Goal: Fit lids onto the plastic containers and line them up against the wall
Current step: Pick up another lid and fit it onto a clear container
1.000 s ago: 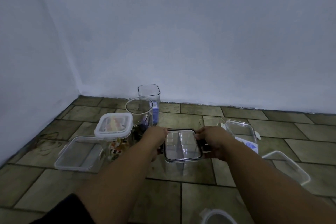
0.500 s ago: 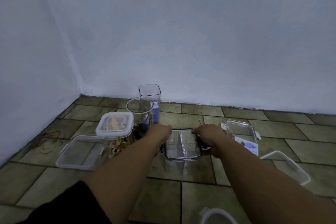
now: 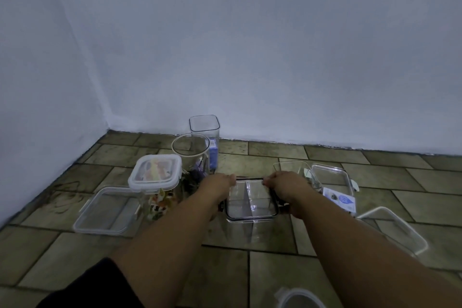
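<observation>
A clear square container with a black-rimmed lid (image 3: 251, 201) stands on the tiled floor in the middle. My left hand (image 3: 216, 186) presses on the lid's left side and my right hand (image 3: 287, 189) on its right side, fingers curled over the far corners. To the left stands a tall container with a white clip lid (image 3: 155, 170) and coloured contents. Behind it are an open round jar (image 3: 191, 152) and an open tall square container (image 3: 204, 125) near the wall.
A flat clear lid (image 3: 105, 210) lies at the left. Open rectangular containers (image 3: 330, 175) sit at the right, with a white-rimmed lid (image 3: 397, 230) farther right. A round lid (image 3: 297, 299) shows at the bottom edge. The wall corner is at the left.
Both hands have slid along the lid's sides toward its far corners. The container has stayed in place.
</observation>
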